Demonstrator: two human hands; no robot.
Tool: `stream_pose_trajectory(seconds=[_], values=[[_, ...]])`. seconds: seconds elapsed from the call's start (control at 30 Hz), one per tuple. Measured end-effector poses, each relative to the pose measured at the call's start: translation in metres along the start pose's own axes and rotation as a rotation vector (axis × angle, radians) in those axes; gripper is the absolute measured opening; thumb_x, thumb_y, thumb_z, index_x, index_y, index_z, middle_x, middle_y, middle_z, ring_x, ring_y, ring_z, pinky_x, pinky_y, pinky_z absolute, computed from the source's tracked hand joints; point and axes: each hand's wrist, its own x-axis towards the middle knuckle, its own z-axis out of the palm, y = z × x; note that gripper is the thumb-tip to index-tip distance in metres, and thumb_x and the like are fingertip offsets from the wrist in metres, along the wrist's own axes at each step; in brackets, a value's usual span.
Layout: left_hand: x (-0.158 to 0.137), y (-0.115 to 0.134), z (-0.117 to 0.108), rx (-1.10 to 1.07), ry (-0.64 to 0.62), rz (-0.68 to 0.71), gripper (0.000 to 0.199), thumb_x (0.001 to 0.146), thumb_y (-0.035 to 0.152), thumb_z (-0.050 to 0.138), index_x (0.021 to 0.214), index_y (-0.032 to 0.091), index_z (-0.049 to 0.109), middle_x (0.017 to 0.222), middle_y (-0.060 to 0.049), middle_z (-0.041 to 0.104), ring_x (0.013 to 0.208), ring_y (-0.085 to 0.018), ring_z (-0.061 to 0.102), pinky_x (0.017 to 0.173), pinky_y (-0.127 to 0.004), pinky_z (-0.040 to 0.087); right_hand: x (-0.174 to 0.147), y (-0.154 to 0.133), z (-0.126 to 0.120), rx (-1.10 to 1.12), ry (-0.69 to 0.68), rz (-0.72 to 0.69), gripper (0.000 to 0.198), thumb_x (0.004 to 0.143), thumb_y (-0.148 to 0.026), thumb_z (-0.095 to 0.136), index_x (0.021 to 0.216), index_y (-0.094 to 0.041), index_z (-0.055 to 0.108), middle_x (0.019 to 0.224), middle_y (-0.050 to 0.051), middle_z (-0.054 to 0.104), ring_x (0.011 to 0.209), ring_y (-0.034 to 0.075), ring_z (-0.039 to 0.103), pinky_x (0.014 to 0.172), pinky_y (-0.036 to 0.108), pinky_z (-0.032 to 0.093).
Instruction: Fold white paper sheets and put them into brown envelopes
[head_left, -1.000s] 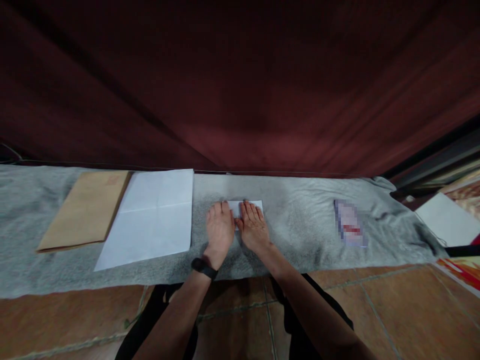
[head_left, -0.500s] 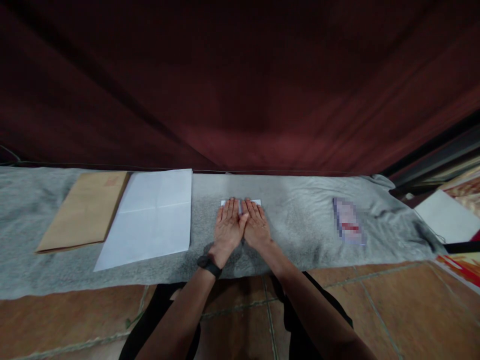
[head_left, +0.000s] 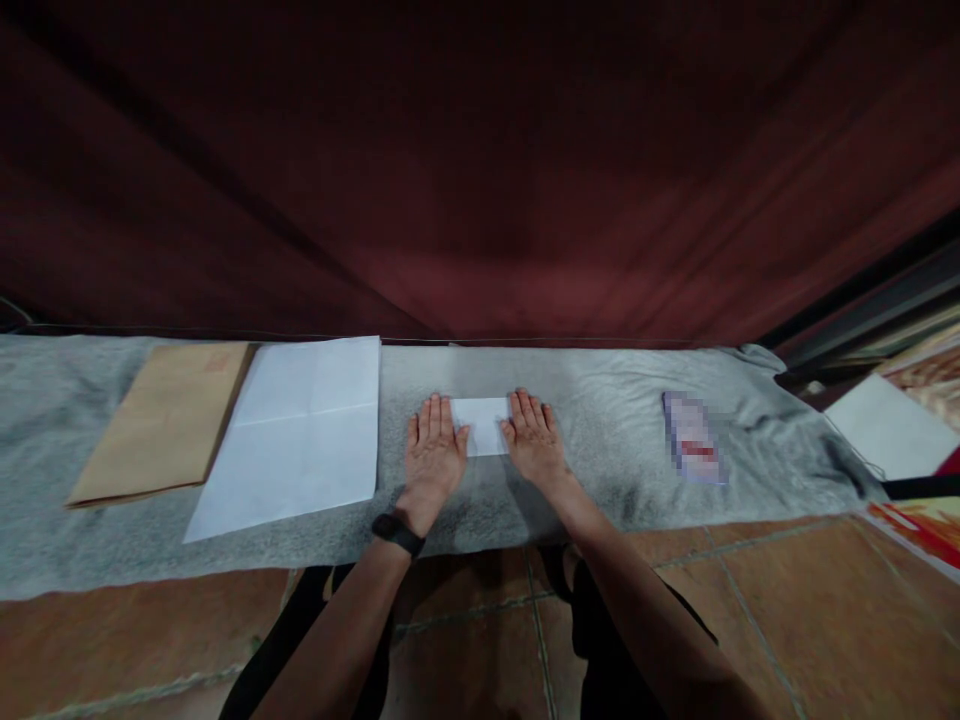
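Observation:
A small white rectangle of folded paper (head_left: 484, 427) lies flat on the grey cloth (head_left: 600, 420) in front of me. My left hand (head_left: 435, 445), with a black band on its wrist, rests palm down on the paper's left end, fingers stretched out. On the right end lies my right hand (head_left: 536, 432), also palm down with its fingers extended. Both thumbs point inward over the paper. The hands cover the paper's two ends, and its middle shows between them.
Large white sheets (head_left: 300, 430) lie to the left, beside a brown paper envelope (head_left: 165, 420). A blurred, purplish flat object (head_left: 694, 440) is on the right. Dark red fabric (head_left: 480, 200) rises behind the cloth. Tiled floor (head_left: 480, 650) shows below its front edge.
My hands have slid apart, the left one leftward and the right one rightward. The middle of the white paper, covered before, is now exposed.

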Motion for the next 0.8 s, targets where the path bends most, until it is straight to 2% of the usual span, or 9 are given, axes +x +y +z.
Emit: stream_pose_trajectory(seconds=[0.17, 0.27, 0.37, 0.43, 0.5, 0.63, 0.8], values=[[-0.001, -0.009, -0.007, 0.008, 0.014, -0.017, 0.063, 0.102, 0.035, 0.029, 0.154, 0.001, 0.033, 0.162, -0.020, 0.030, 0.152, -0.031, 0.025, 0.125, -0.051, 0.016, -0.002, 0.007, -0.006, -0.006, 0.024, 0.036, 0.056, 0.106, -0.036, 0.032, 0.156, -0.009, 0.034, 0.162, 0.014, 0.033, 0.148, 0.030, 0.034, 0.122, 0.051, 0.022], [-0.004, -0.004, -0.015, -0.010, 0.094, 0.000, 0.063, 0.101, 0.033, 0.029, 0.153, -0.003, 0.032, 0.162, -0.022, 0.028, 0.153, -0.032, 0.021, 0.125, -0.053, 0.015, -0.002, 0.000, -0.015, 0.040, 0.058, 0.040, 0.057, 0.106, -0.034, 0.030, 0.156, -0.006, 0.032, 0.162, 0.016, 0.030, 0.150, 0.029, 0.030, 0.122, 0.051, 0.022], [-0.010, 0.009, -0.018, -0.093, 0.126, 0.160, 0.061, 0.100, 0.026, 0.029, 0.156, 0.002, 0.028, 0.164, -0.018, 0.026, 0.155, -0.028, 0.015, 0.126, -0.050, 0.012, -0.002, -0.018, -0.022, 0.148, 0.034, -0.098, 0.057, 0.107, -0.036, 0.025, 0.158, -0.010, 0.029, 0.164, 0.011, 0.028, 0.152, 0.024, 0.026, 0.124, 0.046, 0.022], [-0.016, 0.018, -0.015, -0.145, 0.070, 0.267, 0.060, 0.098, 0.021, 0.029, 0.156, 0.005, 0.030, 0.164, -0.016, 0.028, 0.154, -0.026, 0.018, 0.127, -0.047, 0.014, -0.004, -0.030, -0.022, 0.217, -0.035, -0.228, 0.056, 0.107, -0.037, 0.023, 0.159, -0.014, 0.026, 0.165, 0.007, 0.027, 0.153, 0.019, 0.025, 0.125, 0.041, 0.023], [-0.020, 0.023, -0.008, -0.147, 0.004, 0.308, 0.059, 0.097, 0.018, 0.031, 0.154, 0.005, 0.034, 0.163, -0.017, 0.031, 0.153, -0.026, 0.022, 0.127, -0.046, 0.017, -0.006, -0.037, -0.018, 0.253, -0.097, -0.283, 0.057, 0.107, -0.038, 0.023, 0.160, -0.016, 0.024, 0.165, 0.006, 0.027, 0.152, 0.017, 0.025, 0.125, 0.039, 0.024], [-0.022, 0.020, 0.001, -0.077, -0.033, 0.293, 0.058, 0.097, 0.017, 0.029, 0.154, 0.005, 0.034, 0.162, -0.016, 0.032, 0.153, -0.024, 0.022, 0.126, -0.047, 0.020, -0.007, -0.033, -0.007, 0.225, -0.104, -0.259, 0.056, 0.107, -0.039, 0.028, 0.159, -0.017, 0.027, 0.164, 0.007, 0.030, 0.152, 0.019, 0.027, 0.126, 0.042, 0.023], [-0.020, 0.009, -0.003, -0.044, -0.021, 0.230, 0.058, 0.101, 0.028, 0.028, 0.155, 0.007, 0.033, 0.162, -0.015, 0.032, 0.153, -0.024, 0.023, 0.126, -0.047, 0.019, -0.006, -0.014, 0.001, 0.137, -0.035, -0.217, 0.055, 0.107, -0.038, 0.033, 0.157, -0.015, 0.032, 0.163, 0.009, 0.032, 0.152, 0.023, 0.027, 0.125, 0.046, 0.020]])
